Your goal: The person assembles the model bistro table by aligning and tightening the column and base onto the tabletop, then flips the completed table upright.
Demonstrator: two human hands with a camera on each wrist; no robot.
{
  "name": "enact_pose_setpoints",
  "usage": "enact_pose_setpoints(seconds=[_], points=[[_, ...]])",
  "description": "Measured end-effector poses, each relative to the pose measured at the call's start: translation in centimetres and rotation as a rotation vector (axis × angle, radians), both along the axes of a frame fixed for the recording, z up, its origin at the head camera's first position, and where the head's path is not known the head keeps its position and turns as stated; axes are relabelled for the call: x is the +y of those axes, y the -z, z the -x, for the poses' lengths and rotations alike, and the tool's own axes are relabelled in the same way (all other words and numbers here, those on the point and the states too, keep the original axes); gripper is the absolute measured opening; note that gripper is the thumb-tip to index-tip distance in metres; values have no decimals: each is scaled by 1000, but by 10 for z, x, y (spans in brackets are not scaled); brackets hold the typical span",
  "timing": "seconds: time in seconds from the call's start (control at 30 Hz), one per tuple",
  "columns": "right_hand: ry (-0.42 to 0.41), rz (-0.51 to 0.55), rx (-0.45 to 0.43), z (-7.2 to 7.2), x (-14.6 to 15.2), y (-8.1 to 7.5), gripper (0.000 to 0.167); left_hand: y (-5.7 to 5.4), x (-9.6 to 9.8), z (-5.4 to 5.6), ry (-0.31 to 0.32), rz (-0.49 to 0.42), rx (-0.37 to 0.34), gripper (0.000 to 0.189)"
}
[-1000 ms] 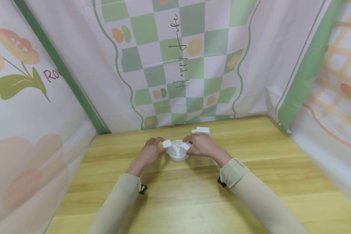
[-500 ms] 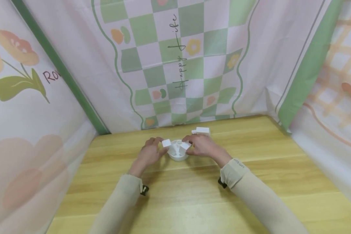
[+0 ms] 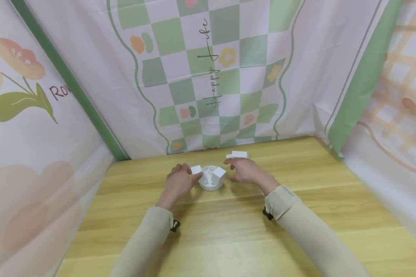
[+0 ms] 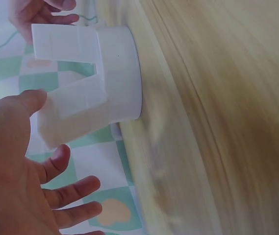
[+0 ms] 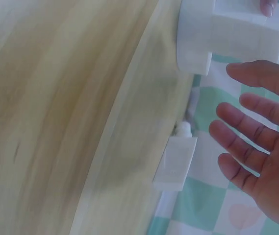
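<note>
A round white base [image 3: 210, 187] with an inner ring and divided slots stands on the table. Two white rectangular blocks stick up from it, a left block [image 3: 196, 169] and a right block [image 3: 218, 172]; both tilt outward. My left hand [image 3: 178, 181] holds the left block between thumb and index finger, the other fingers spread apart in the left wrist view. Just right of the right block is my right hand [image 3: 247, 171], apart from it, with relaxed fingers and nothing held. Beyond that hand lies a small white box-shaped piece [image 5: 176, 161] with a round knob at one end.
The wooden table [image 3: 215, 238] reaches back to a checkered cloth [image 3: 211, 88] hanging behind it. Further printed cloths hang at the left and right sides.
My right hand has let go of the right block and drawn a little to the right. That block stays standing in the base. The left hand has barely moved.
</note>
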State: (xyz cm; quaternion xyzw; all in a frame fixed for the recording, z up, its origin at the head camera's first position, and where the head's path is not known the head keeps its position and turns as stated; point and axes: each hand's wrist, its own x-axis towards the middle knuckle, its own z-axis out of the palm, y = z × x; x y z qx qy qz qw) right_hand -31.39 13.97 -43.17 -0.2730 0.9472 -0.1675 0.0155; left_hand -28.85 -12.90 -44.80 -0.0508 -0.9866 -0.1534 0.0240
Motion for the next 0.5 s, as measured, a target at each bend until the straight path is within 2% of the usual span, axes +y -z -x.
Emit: enact_pose_setpoints(seconds=[0.13,0.5], points=[[34,-25,-56,4,6,2,67,0,5,1,-9,1,6,70],[65,-40,-48,9,18,2,61,-3,9,2,-52,-3,38,65]])
